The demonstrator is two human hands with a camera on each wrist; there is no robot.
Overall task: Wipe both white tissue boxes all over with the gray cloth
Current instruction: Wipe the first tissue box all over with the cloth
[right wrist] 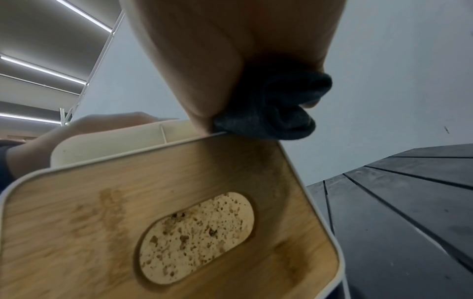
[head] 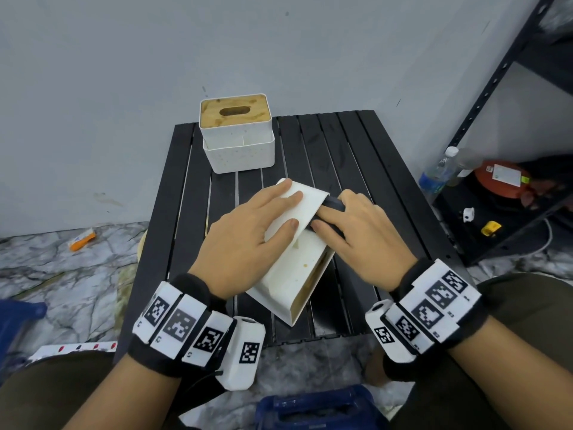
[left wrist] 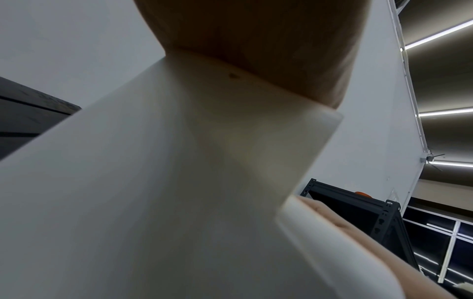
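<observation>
— So where is the box being worked on?

— Lying on its side in the middle of the black slatted bench (head: 347,141), angled toward the person. This near tissue box (head: 294,268) is white with a few small brown specks on its upper face, and its bamboo lid (right wrist: 179,202) faces right; through the oval slot the inside looks heavily spotted brown.

— And the hands?

— The left hand (head: 248,231) lies flat on the top face, fingers straight and pressing, a wide grip holding nothing. The right hand (head: 362,234) has its grip closed around the gray cloth (right wrist: 276,109), bunched into a dark wad and pushed against the box's far right edge.

— The other box?

— The far tissue box (head: 237,135) stands upright at the bench's back edge near the wall, well apart from the hands, white with a worn, stained bamboo top and faint speckles on its front
</observation>
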